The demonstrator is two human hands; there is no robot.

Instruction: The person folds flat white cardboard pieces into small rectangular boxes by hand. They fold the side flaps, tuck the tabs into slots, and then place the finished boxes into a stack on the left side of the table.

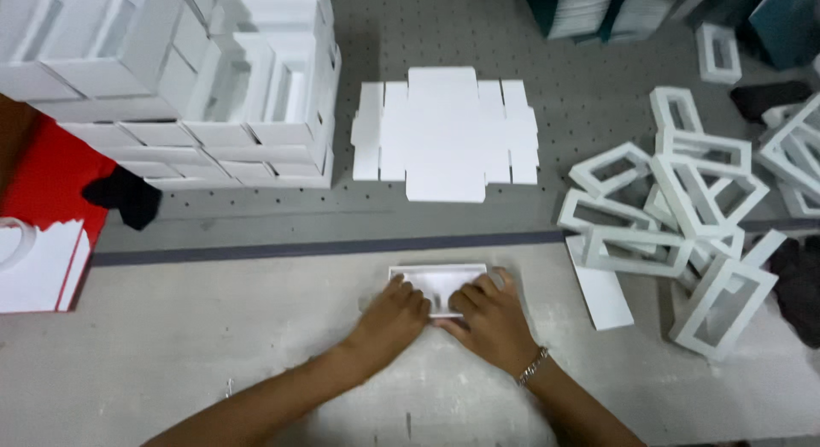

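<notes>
A small white cardboard tray (434, 279) lies on the grey table just below a dark stripe. My left hand (395, 310) presses its near left side, fingers curled over the edge. Beside it, my right hand (489, 314), with a bracelet at the wrist, holds the near right side of the same tray. Both hands touch each other at the tray's front wall. A stack of flat white die-cut box blanks (444, 132) lies farther back in the middle.
Folded white trays are stacked high at the back left (196, 79). A heap of white rectangular frames (683, 216) fills the right side, with a flat white card (602, 293) beside it. A red box (47, 182) and a black cloth (126, 197) sit at the left.
</notes>
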